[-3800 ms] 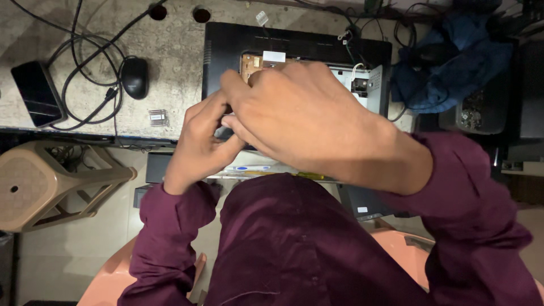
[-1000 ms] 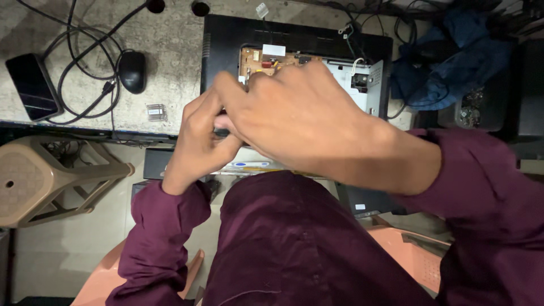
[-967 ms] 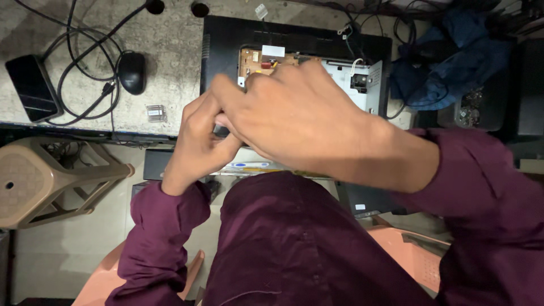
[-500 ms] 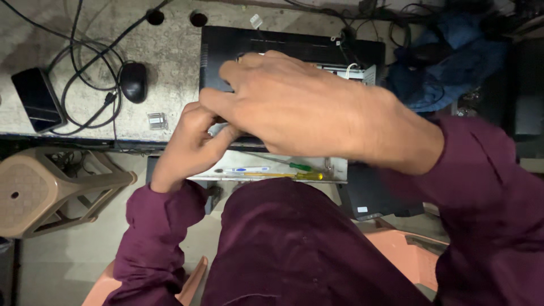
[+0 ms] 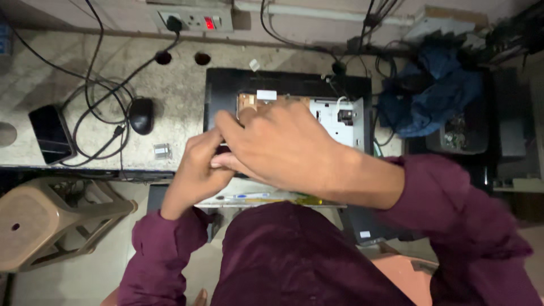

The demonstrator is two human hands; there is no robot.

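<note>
A black flat monitor (image 5: 224,85) lies face down on the stone counter, its back opened to show a brown circuit board (image 5: 247,101) and a white metal shield (image 5: 331,116). My left hand (image 5: 195,170) and my right hand (image 5: 277,147) meet over its near left part, fingers curled together. What they pinch is hidden. Below them, pens and a screwdriver (image 5: 266,198) lie in a pulled-out tray.
A black phone (image 5: 51,133), a black mouse (image 5: 140,115) with looping cables and a small metal part (image 5: 162,151) lie on the counter's left. A wall socket (image 5: 195,21) sits behind. Blue cloth (image 5: 430,93) is heaped at right. A brown plastic stool (image 5: 39,221) stands lower left.
My hands shifted slightly lower over the monitor, uncovering more of the circuit board and shield. They stay pressed together at the same spot.
</note>
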